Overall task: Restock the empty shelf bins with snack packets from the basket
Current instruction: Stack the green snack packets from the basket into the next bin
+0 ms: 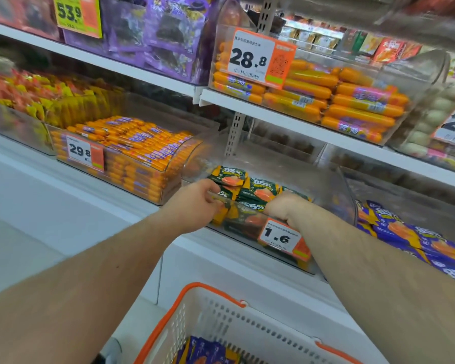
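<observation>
Left hand (195, 203) and right hand (281, 207) curled over clear plastic bin (334, 190) front rim, 12 o'clock of white orange-rimmed basket (221, 313), likely settling green snack packets (258, 191); grip contents unclear.

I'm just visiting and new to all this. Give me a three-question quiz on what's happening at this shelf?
1. True or false: both hands are at the clear bin of green packets.
2. Which price tag hangs on that bin: A 28.8, B 1.6, C 53.9?
3. What colour are the packets in the basket?

Key: 1 true, left hand and right hand; 2 B; 3 purple packets.
</observation>
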Demonstrator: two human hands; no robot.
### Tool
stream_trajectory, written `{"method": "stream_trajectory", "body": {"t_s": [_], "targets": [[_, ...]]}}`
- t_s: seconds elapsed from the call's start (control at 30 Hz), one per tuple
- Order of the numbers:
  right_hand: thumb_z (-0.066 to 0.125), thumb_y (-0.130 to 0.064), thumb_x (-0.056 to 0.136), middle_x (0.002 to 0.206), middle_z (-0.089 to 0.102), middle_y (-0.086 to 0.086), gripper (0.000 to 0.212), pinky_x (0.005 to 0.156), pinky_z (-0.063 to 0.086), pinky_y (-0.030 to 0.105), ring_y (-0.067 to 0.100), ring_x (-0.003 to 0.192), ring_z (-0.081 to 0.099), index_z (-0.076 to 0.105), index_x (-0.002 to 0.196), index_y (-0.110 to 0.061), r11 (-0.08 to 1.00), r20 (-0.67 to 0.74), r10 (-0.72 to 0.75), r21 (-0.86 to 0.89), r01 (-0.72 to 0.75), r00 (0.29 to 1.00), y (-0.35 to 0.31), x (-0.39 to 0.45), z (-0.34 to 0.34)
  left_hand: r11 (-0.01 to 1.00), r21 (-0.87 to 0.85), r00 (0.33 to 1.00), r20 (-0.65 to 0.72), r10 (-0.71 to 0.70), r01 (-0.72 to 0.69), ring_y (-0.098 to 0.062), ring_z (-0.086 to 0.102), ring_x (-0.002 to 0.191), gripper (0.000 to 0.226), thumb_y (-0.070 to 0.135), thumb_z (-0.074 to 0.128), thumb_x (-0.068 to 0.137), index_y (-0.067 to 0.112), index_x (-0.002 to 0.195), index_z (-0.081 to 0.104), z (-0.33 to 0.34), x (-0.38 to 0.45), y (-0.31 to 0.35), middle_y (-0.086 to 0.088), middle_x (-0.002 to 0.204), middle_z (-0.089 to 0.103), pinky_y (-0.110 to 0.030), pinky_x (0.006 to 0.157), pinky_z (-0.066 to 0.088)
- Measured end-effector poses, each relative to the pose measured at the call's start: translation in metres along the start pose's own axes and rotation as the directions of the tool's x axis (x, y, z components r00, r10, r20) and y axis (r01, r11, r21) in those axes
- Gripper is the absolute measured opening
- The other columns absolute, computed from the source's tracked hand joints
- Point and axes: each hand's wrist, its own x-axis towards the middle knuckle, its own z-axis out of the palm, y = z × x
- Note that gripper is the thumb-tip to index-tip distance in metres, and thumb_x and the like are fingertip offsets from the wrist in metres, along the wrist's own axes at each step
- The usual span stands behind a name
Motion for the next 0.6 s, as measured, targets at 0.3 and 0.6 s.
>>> {"method": "stream_trajectory", "body": {"t_s": [0.3, 0.6], "targets": [[0.059, -0.014, 0.086, 0.075, 0.05, 0.003, 0.014, 0.053, 0.037, 0.024, 0.019, 0.062, 0.049, 0.052, 0.074, -0.013, 0.987, -0.191, -0.152, 0.018, 0.159, 0.97, 0.005, 0.004, 0.002, 0.988, 0.005, 0.987, -0.024, 0.156, -0.156, -0.014, 0.06, 0.073, 0.012, 0.017, 0.058, 0.09, 0.026, 0.096, 0.053, 0.013, -0.01, 0.004, 0.008, 0.085, 0.064, -0.029, 0.066, 0.05], [0.052, -0.006, 0.078, 0.08, 0.055, 0.012, 0.014, 0.069, 0.039, 0.033, 0.026, 0.077, 0.051, 0.065, 0.082, -0.001, 0.459, -0.576, -0.773, -0.22, 0.861, 0.265, 0.107, -0.055, 0.148, 0.764, 0.547, 0.675, 0.709, -0.206, -0.342, -0.016, 0.055, 0.106, 0.031, 0.026, 0.055, 0.096, 0.017, 0.125, 0.063, 0.049, -0.043, -0.007, 0.002, 0.124, 0.06, -0.033, 0.096, 0.045]]}}
